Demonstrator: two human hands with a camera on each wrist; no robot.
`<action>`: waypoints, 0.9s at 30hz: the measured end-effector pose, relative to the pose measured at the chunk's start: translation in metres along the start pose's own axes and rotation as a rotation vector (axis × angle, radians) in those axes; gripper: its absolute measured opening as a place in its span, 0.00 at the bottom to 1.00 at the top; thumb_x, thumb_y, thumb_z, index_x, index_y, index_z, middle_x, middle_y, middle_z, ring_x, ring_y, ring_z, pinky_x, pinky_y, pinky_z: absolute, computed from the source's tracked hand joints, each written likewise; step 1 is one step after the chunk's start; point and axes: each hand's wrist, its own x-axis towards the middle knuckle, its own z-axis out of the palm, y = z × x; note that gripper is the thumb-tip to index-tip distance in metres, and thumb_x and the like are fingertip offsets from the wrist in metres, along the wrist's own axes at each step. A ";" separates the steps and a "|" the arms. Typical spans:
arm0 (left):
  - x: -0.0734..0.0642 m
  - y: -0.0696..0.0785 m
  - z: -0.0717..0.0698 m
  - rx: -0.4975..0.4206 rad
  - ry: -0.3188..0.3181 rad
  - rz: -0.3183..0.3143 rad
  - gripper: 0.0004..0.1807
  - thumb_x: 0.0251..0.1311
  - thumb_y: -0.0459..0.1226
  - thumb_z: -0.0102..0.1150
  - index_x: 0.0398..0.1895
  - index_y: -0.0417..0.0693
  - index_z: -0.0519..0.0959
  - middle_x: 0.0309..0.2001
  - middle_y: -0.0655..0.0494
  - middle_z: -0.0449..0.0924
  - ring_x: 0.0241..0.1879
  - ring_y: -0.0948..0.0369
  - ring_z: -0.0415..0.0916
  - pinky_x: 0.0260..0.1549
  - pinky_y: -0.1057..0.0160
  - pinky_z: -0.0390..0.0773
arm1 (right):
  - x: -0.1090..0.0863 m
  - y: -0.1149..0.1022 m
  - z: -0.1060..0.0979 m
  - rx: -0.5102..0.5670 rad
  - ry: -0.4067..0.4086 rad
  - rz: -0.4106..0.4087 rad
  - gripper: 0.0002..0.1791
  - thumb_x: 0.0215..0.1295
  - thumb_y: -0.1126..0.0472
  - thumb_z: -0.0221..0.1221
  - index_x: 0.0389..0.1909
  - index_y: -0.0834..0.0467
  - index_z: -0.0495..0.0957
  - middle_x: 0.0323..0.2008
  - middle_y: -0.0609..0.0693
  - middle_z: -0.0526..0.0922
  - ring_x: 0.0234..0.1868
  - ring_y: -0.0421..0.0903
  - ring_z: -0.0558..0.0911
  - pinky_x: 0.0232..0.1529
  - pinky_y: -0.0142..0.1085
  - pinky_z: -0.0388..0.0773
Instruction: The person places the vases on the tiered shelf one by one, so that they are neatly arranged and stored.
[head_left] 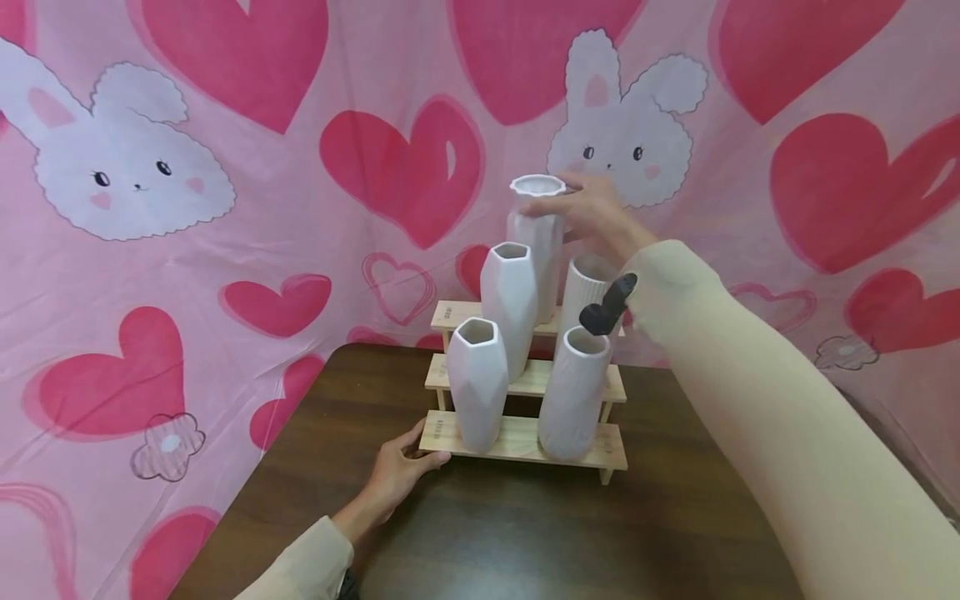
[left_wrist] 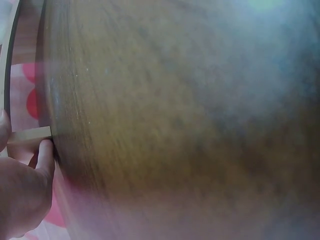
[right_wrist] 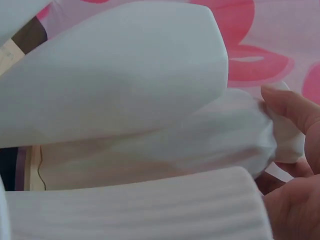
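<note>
My right hand [head_left: 592, 212] grips the neck of a tall white vase [head_left: 547, 250] with a wavy rim, at the top step of a wooden stand [head_left: 521, 435]. In the right wrist view, thumb and fingers are round the neck of this vase [right_wrist: 215, 130]. My left hand [head_left: 393, 475] holds the left end of the lowest plank, thumb on its front edge. In the left wrist view, the fingers of that hand [left_wrist: 25, 195] touch the stand's wooden leg [left_wrist: 32, 135]. The vase's base is partly hidden behind a faceted vase [head_left: 510, 300].
Another faceted vase [head_left: 478, 392] and a textured round vase [head_left: 573, 400] stand on the lowest step. A ribbed vase [head_left: 581, 292] is at the right, partly behind the wrist camera [head_left: 607, 308]. The stand is on a dark wooden table [head_left: 525, 542], before a pink heart-patterned cloth [head_left: 285, 200].
</note>
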 end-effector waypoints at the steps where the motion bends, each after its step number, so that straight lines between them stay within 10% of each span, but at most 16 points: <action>1: 0.000 0.000 0.000 0.000 -0.001 -0.001 0.43 0.50 0.38 0.72 0.70 0.42 0.63 0.66 0.40 0.67 0.57 0.50 0.74 0.47 0.58 0.80 | 0.000 0.000 0.000 -0.010 -0.009 0.006 0.47 0.47 0.44 0.74 0.70 0.39 0.63 0.63 0.50 0.71 0.58 0.56 0.75 0.59 0.54 0.70; 17: 0.006 -0.003 0.003 0.006 -0.008 0.014 0.44 0.49 0.39 0.73 0.70 0.42 0.64 0.64 0.40 0.69 0.55 0.51 0.74 0.45 0.60 0.81 | 0.003 0.004 -0.007 -0.014 -0.037 0.014 0.45 0.50 0.44 0.71 0.70 0.43 0.62 0.63 0.51 0.70 0.59 0.58 0.73 0.59 0.55 0.71; 27: 0.003 -0.003 0.001 0.048 -0.020 0.017 0.44 0.51 0.40 0.72 0.71 0.38 0.62 0.62 0.37 0.71 0.54 0.48 0.75 0.45 0.59 0.81 | -0.016 0.018 -0.029 -0.126 -0.107 -0.200 0.46 0.65 0.42 0.58 0.77 0.48 0.45 0.72 0.56 0.57 0.70 0.54 0.62 0.67 0.53 0.61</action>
